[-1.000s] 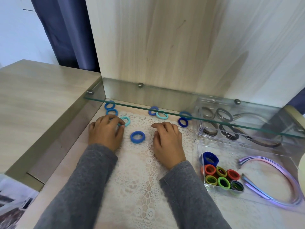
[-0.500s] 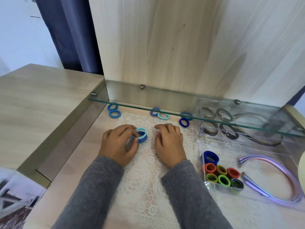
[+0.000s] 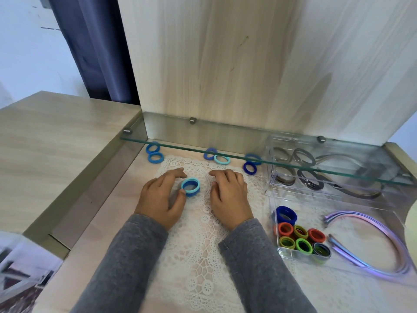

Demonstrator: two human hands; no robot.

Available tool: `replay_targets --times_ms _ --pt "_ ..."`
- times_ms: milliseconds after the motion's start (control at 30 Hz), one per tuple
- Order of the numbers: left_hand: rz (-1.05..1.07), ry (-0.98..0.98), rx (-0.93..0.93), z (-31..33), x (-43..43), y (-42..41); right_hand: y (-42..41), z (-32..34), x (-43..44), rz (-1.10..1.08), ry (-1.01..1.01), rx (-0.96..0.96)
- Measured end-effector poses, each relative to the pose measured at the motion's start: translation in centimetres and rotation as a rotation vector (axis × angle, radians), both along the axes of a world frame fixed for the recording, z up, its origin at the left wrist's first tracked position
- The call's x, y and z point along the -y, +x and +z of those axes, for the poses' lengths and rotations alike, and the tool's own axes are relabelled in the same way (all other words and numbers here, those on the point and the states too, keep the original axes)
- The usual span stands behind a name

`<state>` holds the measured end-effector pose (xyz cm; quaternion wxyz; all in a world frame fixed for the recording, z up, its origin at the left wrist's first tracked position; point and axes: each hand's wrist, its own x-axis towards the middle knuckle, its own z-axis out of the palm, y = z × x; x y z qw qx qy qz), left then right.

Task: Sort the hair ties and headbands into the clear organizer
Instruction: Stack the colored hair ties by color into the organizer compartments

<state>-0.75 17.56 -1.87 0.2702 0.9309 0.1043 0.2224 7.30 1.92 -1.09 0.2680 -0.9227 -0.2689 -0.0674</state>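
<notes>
The left hand (image 3: pixel 161 197) lies on the lace mat (image 3: pixel 196 245) with its fingers loose and slightly spread. Its thumb tip touches a stack of 2 hair ties (image 3: pixel 190 187), a light teal one on top of a blue one, but nothing is clamped. The right hand (image 3: pixel 229 195) rests just beside the stack, fingers gently bent and holding nothing.

The clear organizer (image 3: pixel 274 195) stands to the right. Its front-left compartment holds 7 coloured hair ties (image 3: pixel 301 238): dark blue, orange, olive, red, 2 green and dark grey. The long compartment beside it holds iridescent purple headbands (image 3: pixel 383 233). The rear compartments sit under the glass shelf (image 3: pixel 225 153). They contain grey and brown hair ties (image 3: pixel 285 178) and dark headbands (image 3: pixel 361 193).

6 loose blue and teal ties (image 3: pixel 155 158) lie in 3 pairs along the back of the table, partly under the shelf edge.
</notes>
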Motion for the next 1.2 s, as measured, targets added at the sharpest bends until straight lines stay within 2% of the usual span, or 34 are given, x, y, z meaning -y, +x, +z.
replay_targets --times_ms 133,267,633,900,1200 --pt "0.094 -0.080 -0.066 0.3 0.0 0.3 -0.3 0.0 -0.1 0.154 0.054 0.014" --pt "0.160 -0.050 -0.122 0.5 0.1 0.6 -0.2 -0.2 -0.3 0.242 -0.016 0.042" --pt "0.172 0.079 -0.197 0.3 0.1 1.0 -0.3 0.7 -0.9 0.252 -0.219 0.087" --pt "0.155 0.159 -0.275 -0.2 0.0 1.1 -0.8 2.1 -0.1 0.246 -0.285 0.092" --pt "0.110 0.280 -0.464 -0.1 0.0 1.1 -1.5 3.4 1.9 0.220 -0.398 0.043"
